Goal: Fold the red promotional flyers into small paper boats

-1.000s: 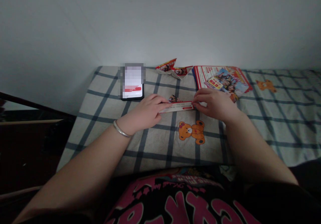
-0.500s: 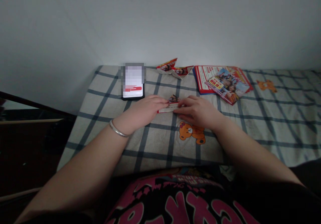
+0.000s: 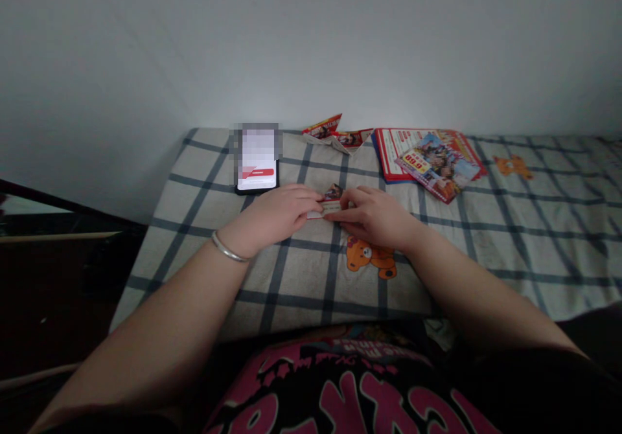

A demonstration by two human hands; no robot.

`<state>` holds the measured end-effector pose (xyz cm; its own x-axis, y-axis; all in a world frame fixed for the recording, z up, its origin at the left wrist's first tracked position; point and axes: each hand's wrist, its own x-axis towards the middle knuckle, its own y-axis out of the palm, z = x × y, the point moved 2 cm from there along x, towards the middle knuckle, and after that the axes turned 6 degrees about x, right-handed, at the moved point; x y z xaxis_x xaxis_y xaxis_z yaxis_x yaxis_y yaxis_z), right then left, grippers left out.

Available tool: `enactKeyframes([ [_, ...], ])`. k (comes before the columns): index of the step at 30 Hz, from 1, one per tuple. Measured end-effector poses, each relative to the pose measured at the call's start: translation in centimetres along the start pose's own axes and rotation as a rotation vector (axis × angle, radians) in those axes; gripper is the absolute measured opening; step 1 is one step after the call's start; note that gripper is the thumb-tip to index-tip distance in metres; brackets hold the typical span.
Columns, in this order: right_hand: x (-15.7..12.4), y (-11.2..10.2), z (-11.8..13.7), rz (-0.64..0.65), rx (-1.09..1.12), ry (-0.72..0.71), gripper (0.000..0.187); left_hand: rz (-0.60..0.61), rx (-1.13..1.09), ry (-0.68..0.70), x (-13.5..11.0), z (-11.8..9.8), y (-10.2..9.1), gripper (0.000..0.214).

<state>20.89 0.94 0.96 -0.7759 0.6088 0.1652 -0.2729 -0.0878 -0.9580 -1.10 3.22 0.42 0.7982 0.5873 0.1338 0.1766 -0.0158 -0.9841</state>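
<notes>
A small folded paper flyer (image 3: 333, 206), with a white strip along its near edge and a coloured peak, lies on the checked cloth between my hands. My left hand (image 3: 279, 210) is closed on its left end, fingers together and pointing right. From the other side, my right hand (image 3: 374, 214) pinches the flyer's right part, with its index finger on the white strip. The fingers hide both ends of the paper. Behind it, two folded paper pieces (image 3: 337, 135) stand up near the wall, their red printed sides showing.
A phone (image 3: 257, 162) with a lit, partly blurred screen lies left of the folded pieces. To the right is a stack of printed flyers (image 3: 393, 155), with a loose flyer (image 3: 437, 165) across it. The checked cloth (image 3: 311, 278) has bear prints; a wall (image 3: 311, 45) rises behind.
My right hand has shifted slightly left along the flyer, its index finger now further over the white strip. My left hand stays at the left end.
</notes>
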Motion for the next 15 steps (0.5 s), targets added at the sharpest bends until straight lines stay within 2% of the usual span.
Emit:
enactKeyframes([
  [6,-0.1,0.0,-0.3,-0.041,0.071,0.001,0.031,0.029,0.076,0.055,-0.4,-0.3,-1.1,0.030],
  [10,-0.1,-0.3,-0.1,-0.052,0.072,0.005,0.031,0.013,0.096,0.106,-0.4,-0.3,-1.3,0.036],
  [15,-0.1,-0.5,0.0,-0.038,0.096,0.027,0.028,0.039,0.109,0.073,-0.3,-0.7,-1.3,0.039],
])
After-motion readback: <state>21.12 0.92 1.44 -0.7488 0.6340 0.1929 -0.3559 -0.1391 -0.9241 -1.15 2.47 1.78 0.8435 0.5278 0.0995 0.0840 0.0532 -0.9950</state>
